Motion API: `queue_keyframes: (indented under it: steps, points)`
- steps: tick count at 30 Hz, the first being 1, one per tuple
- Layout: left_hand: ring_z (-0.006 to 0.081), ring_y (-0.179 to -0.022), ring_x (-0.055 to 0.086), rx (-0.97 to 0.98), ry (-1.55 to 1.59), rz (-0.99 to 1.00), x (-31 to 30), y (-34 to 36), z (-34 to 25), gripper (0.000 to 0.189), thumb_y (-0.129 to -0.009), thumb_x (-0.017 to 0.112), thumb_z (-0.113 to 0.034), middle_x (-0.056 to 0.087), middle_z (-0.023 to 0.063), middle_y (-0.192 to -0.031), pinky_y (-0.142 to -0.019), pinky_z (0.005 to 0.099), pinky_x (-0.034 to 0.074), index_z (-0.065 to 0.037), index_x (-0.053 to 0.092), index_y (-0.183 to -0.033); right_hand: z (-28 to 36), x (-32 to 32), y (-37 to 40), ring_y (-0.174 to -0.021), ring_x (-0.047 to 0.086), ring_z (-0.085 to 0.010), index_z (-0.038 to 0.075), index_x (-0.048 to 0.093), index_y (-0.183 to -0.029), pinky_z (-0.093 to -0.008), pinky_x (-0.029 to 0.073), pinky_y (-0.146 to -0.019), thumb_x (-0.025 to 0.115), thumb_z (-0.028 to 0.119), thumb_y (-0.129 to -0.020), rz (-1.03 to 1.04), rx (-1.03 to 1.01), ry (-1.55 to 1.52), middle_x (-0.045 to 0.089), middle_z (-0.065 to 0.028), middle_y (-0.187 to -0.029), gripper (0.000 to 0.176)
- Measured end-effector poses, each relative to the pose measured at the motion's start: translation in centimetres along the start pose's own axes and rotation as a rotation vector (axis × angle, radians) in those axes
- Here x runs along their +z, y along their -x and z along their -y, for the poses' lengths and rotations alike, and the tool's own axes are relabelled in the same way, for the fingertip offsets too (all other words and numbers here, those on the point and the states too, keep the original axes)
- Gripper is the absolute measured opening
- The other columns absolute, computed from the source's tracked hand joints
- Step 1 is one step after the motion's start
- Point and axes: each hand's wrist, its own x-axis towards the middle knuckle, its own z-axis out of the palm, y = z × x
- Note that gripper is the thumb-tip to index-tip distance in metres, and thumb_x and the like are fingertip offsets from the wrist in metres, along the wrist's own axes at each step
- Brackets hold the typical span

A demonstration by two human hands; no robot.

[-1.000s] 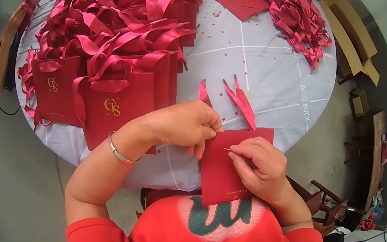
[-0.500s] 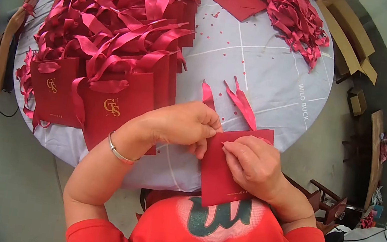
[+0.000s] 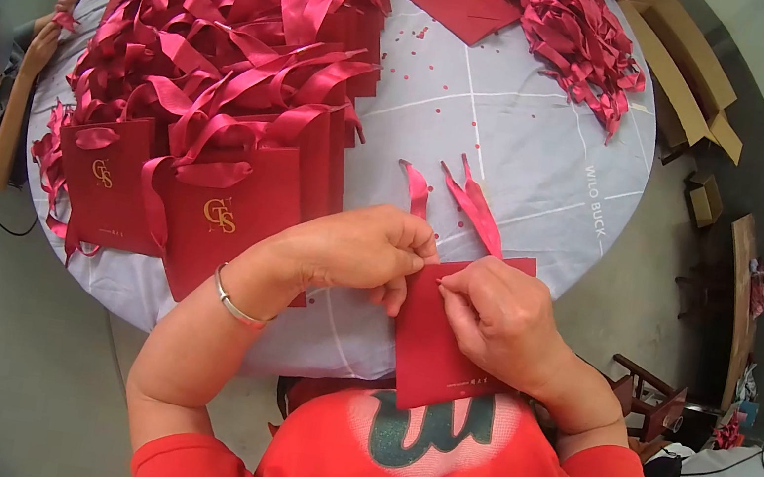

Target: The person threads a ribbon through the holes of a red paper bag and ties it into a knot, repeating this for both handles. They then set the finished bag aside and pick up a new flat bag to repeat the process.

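A small red paper bag (image 3: 443,358) lies at the table's near edge against my shirt, with small light print near its bottom. My left hand (image 3: 370,252) is closed in a pinch on the bag's upper left edge. On the bag's front, just below the top edge, the fingertips of my right hand (image 3: 503,323) are pinched together; what they hold is too small to make out. One pink ribbon end (image 3: 477,209) stretches beyond the bag's top, behind my right hand. Another ribbon end (image 3: 417,189) shows beyond my left hand.
Rows of red bags (image 3: 234,195) with pink ribbon handles fill the table's left side. A heap of loose ribbons (image 3: 582,50) and flat red bags (image 3: 459,3) lie at the far side. Another person's hands (image 3: 54,27) hold ribbon at the left. Cardboard boxes (image 3: 686,57) stand right.
My right hand has tilted up slightly, its fingertips still at the same place on the bag. My left hand has barely moved. The other person's hands at the left have shifted.
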Motion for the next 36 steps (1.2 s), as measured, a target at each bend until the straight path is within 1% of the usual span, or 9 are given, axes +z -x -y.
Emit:
queue_keyframes:
  steps: [6, 8, 11, 19, 22, 24, 25, 31, 36]
  points:
    - [0.0115, -0.061, 0.065, 0.008, -0.062, -0.068, 0.7, 0.0, -0.3, 0.016, -0.098, 0.044, -0.003, 0.063, 0.0039, -0.078, -0.054, 0.0256, 0.047, 0.002, 0.059, -0.103, 2.0, -0.1, -0.2, -0.063, 0.063, -0.0266, 0.003, 0.061, -0.081, -0.0341, 0.050, -0.053, 0.067, 0.002, -0.076, 0.285, 0.025, 0.392, 0.061, -0.0110, -0.074, 0.008]
    - [0.0115, -0.061, 0.065, 0.009, -0.086, -0.083, 0.7, 0.0, 0.0, 0.017, -0.098, 0.044, -0.002, 0.063, 0.0040, -0.078, -0.054, 0.0257, 0.047, 0.002, 0.060, -0.102, 1.6, -0.1, -1.1, -0.065, 0.063, -0.0301, 0.003, 0.060, -0.079, -0.0374, 0.051, -0.054, 0.066, 0.005, -0.077, 0.309, 0.057, 0.372, 0.061, -0.0127, -0.074, 0.007]
    - [0.0114, -0.061, 0.065, 0.023, -0.117, -0.111, 0.9, 0.4, -0.4, 0.017, -0.097, 0.044, -0.002, 0.064, 0.0040, -0.077, -0.054, 0.0261, 0.048, 0.001, 0.061, -0.101, -0.5, -1.1, -3.1, -0.067, 0.062, -0.0378, 0.001, 0.059, -0.078, -0.0448, 0.050, -0.058, 0.066, 0.007, -0.077, 0.329, 0.177, -0.128, 0.062, -0.0169, -0.074, 0.009]
    - [0.0134, -0.060, 0.066, 0.052, -0.217, -0.157, 1.6, 0.3, -0.3, 0.018, -0.093, 0.043, 0.002, 0.064, 0.0061, -0.076, -0.055, 0.0282, 0.050, 0.003, 0.061, -0.097, 1.3, -0.2, -2.4, -0.064, 0.064, -0.0361, 0.002, 0.057, -0.075, -0.0444, 0.050, -0.055, 0.064, 0.003, -0.076, 0.423, 0.064, 0.216, 0.062, -0.0176, -0.073, 0.007]
    - [0.0199, -0.059, 0.068, 0.125, -0.235, -0.215, 1.5, 0.0, 0.3, 0.019, -0.085, 0.044, 0.002, 0.065, 0.0138, -0.068, -0.055, 0.0352, 0.050, 0.005, 0.062, -0.092, 0.2, -0.2, -3.5, -0.064, 0.064, -0.0344, 0.001, 0.060, -0.077, -0.0430, 0.051, -0.055, 0.065, 0.005, -0.076, 0.455, 0.033, 0.236, 0.062, -0.0167, -0.073, 0.006]
    - [0.0204, -0.059, 0.068, 0.122, -0.178, -0.216, 1.5, 0.0, 0.5, 0.019, -0.083, 0.044, 0.003, 0.065, 0.0135, -0.068, -0.055, 0.0352, 0.050, 0.005, 0.062, -0.090, -1.0, -0.8, -4.4, -0.063, 0.064, -0.0329, 0.001, 0.065, -0.077, -0.0420, 0.051, -0.057, 0.068, 0.007, -0.076, 0.477, 0.120, -0.006, 0.064, -0.0153, -0.074, 0.007]
    - [0.0204, -0.059, 0.068, 0.126, -0.179, -0.222, 1.4, 0.1, 0.3, 0.019, -0.083, 0.044, 0.003, 0.065, 0.0135, -0.068, -0.055, 0.0352, 0.050, 0.005, 0.062, -0.090, -0.7, -1.4, -5.0, -0.067, 0.064, -0.0312, 0.003, 0.067, -0.075, -0.0418, 0.051, -0.061, 0.074, 0.009, -0.074, 0.503, 0.361, -0.135, 0.064, -0.0137, -0.075, 0.009]
    - [0.0144, -0.059, 0.066, 0.097, -0.208, -0.188, 1.9, 1.0, -0.9, 0.015, -0.087, 0.048, -0.001, 0.064, 0.0087, -0.069, -0.053, 0.0307, 0.046, 0.004, 0.060, -0.094, -3.2, -1.5, -3.9, -0.076, 0.063, -0.0287, 0.004, 0.065, -0.074, -0.0376, 0.049, -0.066, 0.080, 0.015, -0.069, 0.407, 0.149, -0.247, 0.064, -0.0109, -0.077, 0.019]
    - [0.0139, -0.057, 0.065, 0.178, -0.044, -0.188, 2.6, 1.3, -1.1, 0.007, -0.086, 0.052, 0.001, 0.064, 0.0068, -0.069, -0.051, 0.0276, 0.044, 0.002, 0.058, -0.091, -3.2, -2.8, -4.9, -0.070, 0.059, -0.0147, 0.003, 0.063, -0.076, -0.0306, 0.046, -0.062, 0.080, 0.014, -0.072, 0.576, 0.364, -0.509, 0.062, -0.0051, -0.076, 0.021]
